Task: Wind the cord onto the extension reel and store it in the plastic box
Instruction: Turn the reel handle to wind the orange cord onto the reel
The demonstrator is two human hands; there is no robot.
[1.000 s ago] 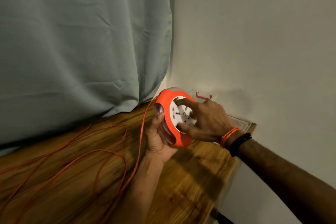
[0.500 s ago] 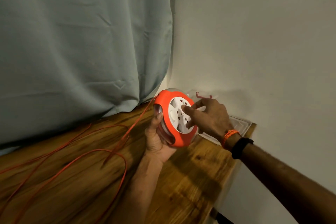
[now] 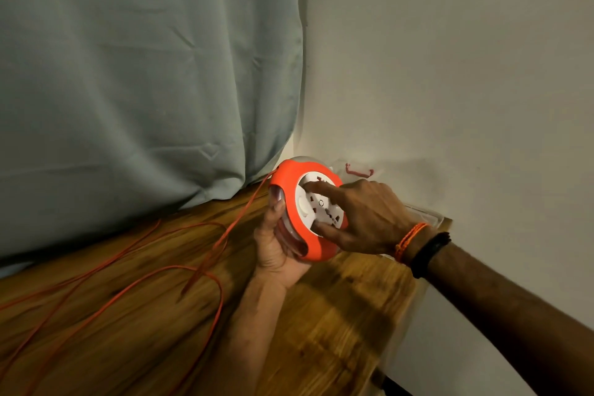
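The round orange extension reel (image 3: 291, 185) with a white socket face is held upright above the wooden table (image 3: 337, 315). My left hand (image 3: 273, 247) cups it from below and behind, thumb on the rim. My right hand (image 3: 363, 215) has its fingers and thumb pressed into the white centre disc. The orange cord (image 3: 221, 243) runs from the reel's left side down onto the table in loose loops. A clear plastic box (image 3: 424, 214) with a red clip (image 3: 358, 170) sits behind the reel against the wall, mostly hidden.
A grey-green curtain (image 3: 144, 74) hangs down to the table's back edge on the left. A white wall (image 3: 450, 74) closes the right side. The table's right edge (image 3: 408, 302) drops off just below my right wrist.
My right hand has turned on the white disc, its fingers shifting from the right side back across the face. The loose cord on the table has been drawn toward the reel.
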